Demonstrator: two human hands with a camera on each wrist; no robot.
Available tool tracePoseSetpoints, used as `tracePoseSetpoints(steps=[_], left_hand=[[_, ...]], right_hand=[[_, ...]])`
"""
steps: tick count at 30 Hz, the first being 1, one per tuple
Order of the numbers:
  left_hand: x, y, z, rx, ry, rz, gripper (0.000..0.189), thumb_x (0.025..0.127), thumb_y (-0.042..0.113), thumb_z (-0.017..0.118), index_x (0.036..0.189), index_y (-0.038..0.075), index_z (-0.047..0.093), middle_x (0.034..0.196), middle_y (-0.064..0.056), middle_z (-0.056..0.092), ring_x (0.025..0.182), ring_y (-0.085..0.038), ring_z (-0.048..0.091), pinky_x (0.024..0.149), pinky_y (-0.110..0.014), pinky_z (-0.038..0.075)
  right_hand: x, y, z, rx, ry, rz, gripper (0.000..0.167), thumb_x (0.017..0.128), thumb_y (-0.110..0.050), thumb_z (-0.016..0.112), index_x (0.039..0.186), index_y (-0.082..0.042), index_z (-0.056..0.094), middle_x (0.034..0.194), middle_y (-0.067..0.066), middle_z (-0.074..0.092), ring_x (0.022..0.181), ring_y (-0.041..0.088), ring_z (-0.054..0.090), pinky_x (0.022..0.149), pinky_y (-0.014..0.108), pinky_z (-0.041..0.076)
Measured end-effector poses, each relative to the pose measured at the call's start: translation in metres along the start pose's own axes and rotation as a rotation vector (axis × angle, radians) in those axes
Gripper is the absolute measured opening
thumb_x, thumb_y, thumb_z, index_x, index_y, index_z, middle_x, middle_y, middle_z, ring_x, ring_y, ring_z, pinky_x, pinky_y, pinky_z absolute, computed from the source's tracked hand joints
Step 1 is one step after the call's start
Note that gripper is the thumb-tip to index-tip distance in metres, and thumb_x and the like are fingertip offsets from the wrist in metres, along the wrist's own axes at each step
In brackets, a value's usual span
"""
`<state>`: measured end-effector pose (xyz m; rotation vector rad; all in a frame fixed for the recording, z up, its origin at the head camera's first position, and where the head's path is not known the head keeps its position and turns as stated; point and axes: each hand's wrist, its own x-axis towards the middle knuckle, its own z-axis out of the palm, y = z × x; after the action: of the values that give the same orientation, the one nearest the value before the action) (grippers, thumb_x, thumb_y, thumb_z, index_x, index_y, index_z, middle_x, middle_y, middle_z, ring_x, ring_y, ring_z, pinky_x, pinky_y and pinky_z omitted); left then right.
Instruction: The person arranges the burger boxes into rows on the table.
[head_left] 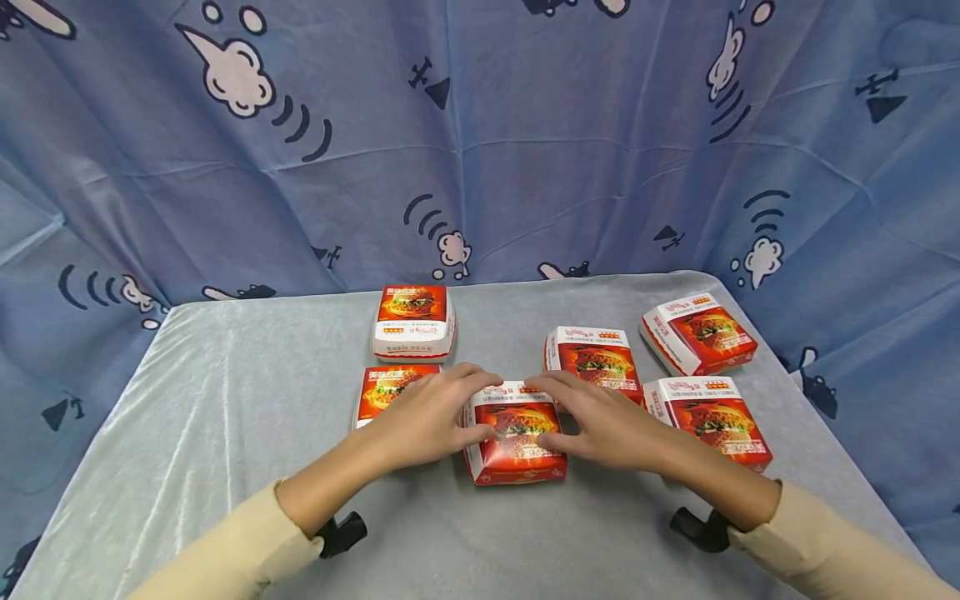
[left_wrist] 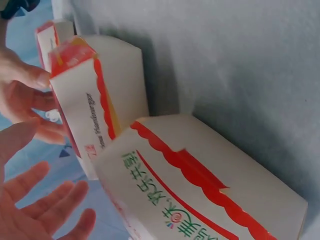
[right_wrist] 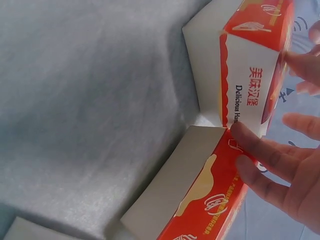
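Left hand (head_left: 437, 415) and right hand (head_left: 609, 421), fingers parted, flank the central red-and-white square cardboard burger box (head_left: 517, 433) on grey cloth (head_left: 465, 537); left-fingertip contact is unclear. Light, even pressure should prevent crushing.

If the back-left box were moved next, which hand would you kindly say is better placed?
Probably the left hand: it is nearer the back-left box, while the right hand sits farther off, across the centre box.
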<state>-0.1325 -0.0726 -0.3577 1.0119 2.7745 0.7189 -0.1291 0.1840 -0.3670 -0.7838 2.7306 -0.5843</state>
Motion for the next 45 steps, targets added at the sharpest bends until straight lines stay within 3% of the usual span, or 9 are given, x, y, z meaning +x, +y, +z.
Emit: tracePoseSetpoints(steps=[7, 14, 20, 26, 31, 39, 45], left_hand=[[0.005, -0.006, 0.003, 0.016, -0.003, 0.011, 0.056, 0.087, 0.039, 0.077, 0.134, 0.012, 0.063, 0.128, -0.005, 0.063, 0.096, -0.015, 0.064, 0.091, -0.039, 0.051], [0.008, -0.007, 0.008, 0.057, -0.059, 0.023, 0.051, 0.089, 0.039, 0.074, 0.133, 0.014, 0.065, 0.126, -0.005, 0.065, 0.111, -0.023, 0.062, 0.1, -0.044, 0.045], [0.009, -0.005, 0.011, 0.071, -0.083, 0.045, 0.046, 0.089, 0.038, 0.074, 0.129, 0.015, 0.068, 0.119, -0.002, 0.067, 0.106, -0.021, 0.062, 0.098, -0.046, 0.045], [0.011, -0.004, 0.012, 0.113, -0.08, 0.062, 0.045, 0.09, 0.039, 0.073, 0.128, 0.015, 0.069, 0.117, -0.002, 0.067, 0.105, -0.018, 0.063, 0.095, -0.043, 0.046], [0.012, -0.004, 0.014, 0.125, -0.062, 0.081, 0.045, 0.09, 0.04, 0.072, 0.127, 0.015, 0.069, 0.112, -0.001, 0.068, 0.096, -0.017, 0.065, 0.092, -0.042, 0.047], [0.014, -0.003, 0.017, 0.115, -0.04, 0.08, 0.046, 0.09, 0.041, 0.072, 0.127, 0.014, 0.069, 0.114, -0.003, 0.069, 0.097, -0.018, 0.066, 0.092, -0.044, 0.049], [0.014, -0.004, 0.016, 0.092, -0.021, 0.089, 0.033, 0.095, 0.027, 0.067, 0.125, 0.013, 0.07, 0.11, -0.002, 0.069, 0.094, -0.017, 0.067, 0.091, -0.044, 0.049]], right_hand=[[0.001, 0.001, -0.001, 0.012, 0.006, 0.0, 0.067, 0.088, -0.039, 0.075, 0.146, -0.018, 0.049, 0.145, 0.008, 0.05, 0.124, 0.027, 0.054, 0.096, 0.057, 0.048], [-0.002, 0.004, -0.002, 0.019, -0.01, 0.0, 0.064, 0.091, -0.037, 0.072, 0.146, -0.015, 0.049, 0.143, 0.011, 0.053, 0.121, 0.027, 0.056, 0.096, 0.055, 0.048], [-0.002, 0.006, -0.001, 0.021, -0.005, -0.019, 0.056, 0.094, -0.031, 0.07, 0.143, -0.013, 0.052, 0.139, 0.007, 0.057, 0.122, 0.024, 0.056, 0.098, 0.054, 0.047], [-0.004, 0.002, -0.004, -0.003, 0.012, 0.002, 0.058, 0.093, -0.032, 0.07, 0.145, -0.013, 0.051, 0.141, 0.01, 0.055, 0.126, 0.029, 0.054, 0.099, 0.056, 0.046], [-0.008, -0.004, -0.007, -0.013, 0.005, 0.006, 0.063, 0.092, -0.035, 0.071, 0.147, -0.013, 0.049, 0.143, 0.011, 0.053, 0.128, 0.03, 0.052, 0.099, 0.057, 0.045], [-0.011, -0.005, -0.005, -0.039, -0.021, -0.024, 0.063, 0.087, -0.029, 0.077, 0.143, -0.017, 0.051, 0.139, 0.009, 0.055, 0.119, 0.027, 0.056, 0.09, 0.053, 0.052], [-0.011, 0.0, -0.008, -0.035, -0.04, -0.032, 0.064, 0.086, -0.029, 0.079, 0.143, -0.015, 0.052, 0.14, 0.009, 0.055, 0.122, 0.027, 0.055, 0.094, 0.053, 0.05]])
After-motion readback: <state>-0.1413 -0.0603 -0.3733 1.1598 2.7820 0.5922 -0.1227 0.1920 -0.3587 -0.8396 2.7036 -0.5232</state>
